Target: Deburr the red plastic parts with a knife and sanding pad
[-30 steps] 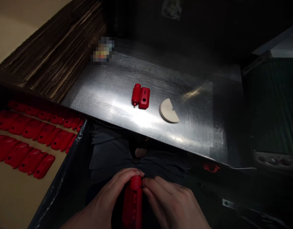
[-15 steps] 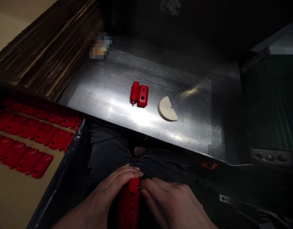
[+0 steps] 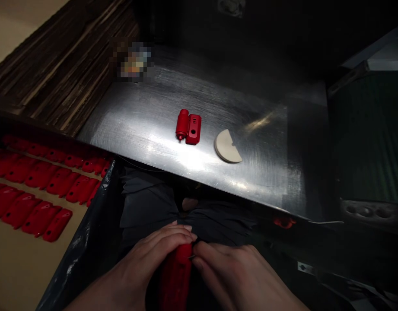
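Note:
My left hand is wrapped round a red plastic part, which hangs upright over my lap and is dim and blurred lower down. Pinched in my right hand is a thin metal tool, perhaps a blade or pin. Only its short tip shows, touching or almost touching the upper right side of the red part; its handle is hidden in the fingers. Ahead on the metal table lie a red cylindrical piece, a flat red block beside it, and a cream half-disc.
The metal table has its front edge just beyond my lap. To the left, rows of red parts lie on cardboard in a box lined with dark plastic. A cardboard stack stands behind it. A green conveyor belt runs at the right.
Both hands stay at the red part with almost the same grip. The thin tool's tip has shifted very slightly at its side. The view has tilted a little.

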### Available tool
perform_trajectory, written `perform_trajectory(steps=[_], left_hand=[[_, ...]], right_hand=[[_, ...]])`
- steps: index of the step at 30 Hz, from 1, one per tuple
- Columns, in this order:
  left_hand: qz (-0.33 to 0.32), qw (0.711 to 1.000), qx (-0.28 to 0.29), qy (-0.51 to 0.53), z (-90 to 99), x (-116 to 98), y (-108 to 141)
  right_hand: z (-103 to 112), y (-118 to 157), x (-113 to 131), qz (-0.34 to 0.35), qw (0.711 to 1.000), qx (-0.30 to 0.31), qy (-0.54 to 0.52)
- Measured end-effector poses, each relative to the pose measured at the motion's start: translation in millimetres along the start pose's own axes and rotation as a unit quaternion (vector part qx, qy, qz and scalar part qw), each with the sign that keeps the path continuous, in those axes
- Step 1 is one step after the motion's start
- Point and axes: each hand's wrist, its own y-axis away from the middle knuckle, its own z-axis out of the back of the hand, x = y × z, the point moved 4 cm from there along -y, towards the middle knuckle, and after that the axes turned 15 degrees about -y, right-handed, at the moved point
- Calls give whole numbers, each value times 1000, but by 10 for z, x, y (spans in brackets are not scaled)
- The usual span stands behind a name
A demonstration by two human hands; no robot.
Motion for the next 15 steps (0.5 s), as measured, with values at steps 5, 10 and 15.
perform_trajectory(steps=[5,10,15], left_hand=[[-1,1000,-2,4,10,-4,-30],[-7,1000,3,6,12,2,-35],[-6,1000,14,-1,14,16,-40]], right_hand=[[23,21,10,11,1000,-3,2],[59,18,20,29,999,-17,14],[66,9,32,31,999,-16,16]])
